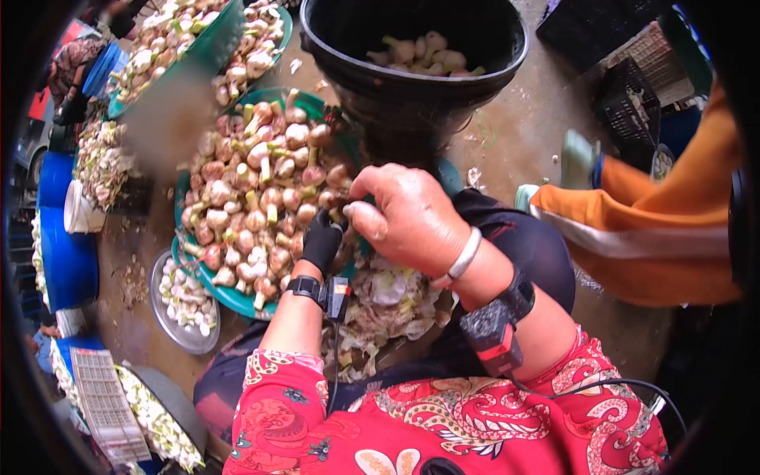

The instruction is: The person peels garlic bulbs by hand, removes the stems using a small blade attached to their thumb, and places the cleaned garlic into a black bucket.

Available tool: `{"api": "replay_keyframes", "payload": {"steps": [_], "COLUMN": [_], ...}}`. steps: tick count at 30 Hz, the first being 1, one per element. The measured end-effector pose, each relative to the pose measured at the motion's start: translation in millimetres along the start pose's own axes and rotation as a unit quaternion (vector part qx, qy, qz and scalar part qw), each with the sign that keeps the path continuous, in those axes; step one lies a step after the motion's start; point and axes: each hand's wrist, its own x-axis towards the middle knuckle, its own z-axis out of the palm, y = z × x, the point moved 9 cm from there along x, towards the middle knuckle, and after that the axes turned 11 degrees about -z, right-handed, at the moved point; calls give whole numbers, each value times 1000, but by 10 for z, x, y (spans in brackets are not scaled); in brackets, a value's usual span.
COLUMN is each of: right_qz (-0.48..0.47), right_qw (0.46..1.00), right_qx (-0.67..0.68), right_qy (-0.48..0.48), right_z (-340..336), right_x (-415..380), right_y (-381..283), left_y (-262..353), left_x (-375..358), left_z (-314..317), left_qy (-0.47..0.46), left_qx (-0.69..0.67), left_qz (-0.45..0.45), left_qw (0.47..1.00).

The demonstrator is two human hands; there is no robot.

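Observation:
My left hand (323, 241), in a black glove, is at the right part of a green basin (184, 207) heaped with garlic bulbs (257, 186). Its fingertips are partly hidden among the bulbs, so what they hold cannot be made out. My bare right hand (408, 210) is just to the right, with thumb and bent fingers brought together near the left fingertips. Whatever is between them is too small or hidden to name. Beyond my hands stands a black bucket (396, 111) with several pale peeled bulbs (427, 54) inside.
Garlic skins (388, 305) lie between my legs. A metal bowl (188, 336) of white cloves sits left of the basin. Blue tubs (67, 229) and a white bucket (81, 207) are farther left. A person's orange trouser legs (633, 229) are at right, near black crates (625, 111).

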Motion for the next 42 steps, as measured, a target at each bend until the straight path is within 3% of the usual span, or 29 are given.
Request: {"api": "replay_keyframes", "payload": {"steps": [2, 3, 5, 6, 7, 8, 9, 10, 11, 14, 15, 17, 19, 21, 22, 23, 25, 27, 30, 32, 33, 35, 36, 37, 40, 41, 42], "right_qz": [-20, -31, -10, -1, -1, 10, 44, 10, -23, -63, -71, -60, 1, 48, 42, 37, 80, 80, 82, 89, 90, 81, 75, 77, 44, 46, 113], "right_qw": [1000, 999, 1000, 999, 999, 998, 993, 994, 991, 976, 966, 921, 829, 788, 788, 788, 720, 725, 726, 726, 725, 748, 742, 743, 816, 816, 764], "right_qx": [-13, 15, 28, 23, 26, 32, 55, 92, 130, 210, 248, 381, 558, 614, 614, 614, 689, 684, 682, 682, 682, 658, 665, 665, 575, 576, 634], "right_qy": [14, 36, -8, -22, -29, -46, -91, -58, -28, 13, 21, 53, 39, 4, 0, -3, -13, -20, -26, -23, -23, -24, -22, -23, 32, 32, -33], "right_z": [24, 18, 66, 75, 96, 118, 200, 228, 268, 395, 404, 523, 726, 746, 775, 803, 851, 883, 918, 944, 966, 978, 968, 1011, 1018, 992, 1109], "right_x": [-83, 154, 93, 44, 49, 65, 69, 90, 80, 121, 144, 122, 102, 84, 92, 99, 94, 87, 104, 111, 118, 128, 116, 98, 82, 82, 61], "right_y": [-49, -52, -19, 13, 13, 8, 33, 3, -28, -178, -243, -279, -341, -455, -470, -475, -496, -504, -508, -484, -494, -502, -528, -502, -478, -473, -464], "left_y": [-215, -137, -58, 1, 160, 464, 1031, 1099, 1110, 1549, 1627, 1708, 1859, 1779, 1832, 1807, 1761, 1751, 1730, 1839, 1861, 1795, 1653, 1663, 1565, 1540, 1520], "left_x": [119, 390, 222, 85, -136, -320, -647, -706, -795, -1366, -1496, -1680, -1900, -1961, -2030, -2049, -2080, -2092, -2079, -2206, -2210, -2076, -1972, -1994, -1986, -1990, -1994], "left_z": [210, -270, -126, -102, -221, -375, -554, -639, -643, -891, -986, -1293, -1448, -1541, -1602, -1618, -1632, -1645, -1720, -1753, -1745, -1710, -1690, -1683, -1660, -1681, -1698], "left_qy": [-2, 31, -5, -52, -89, -93, -87, -156, -218, -193, -211, -60, -17, -40, -3, -1, -21, -19, 43, 157, 157, 50, 8, 7, 0, 27, 53], "left_qx": [41, 98, 188, 29, -123, -194, -82, -276, -457, -512, -470, -293, -270, -236, -173, -173, -239, -247, -136, 99, 100, -126, -260, -262, -278, -225, -172], "left_qz": [33, 36, 173, 92, 9, 67, 182, 86, -17, 6, 56, 143, 171, 142, 167, 165, 170, 173, 227, 353, 352, 255, 162, 160, 98, 114, 130], "left_qw": [999, 994, 967, 994, 988, 974, 976, 944, 862, 837, 855, 943, 947, 960, 971, 971, 956, 953, 964, 917, 917, 957, 952, 952, 956, 967, 975]}}
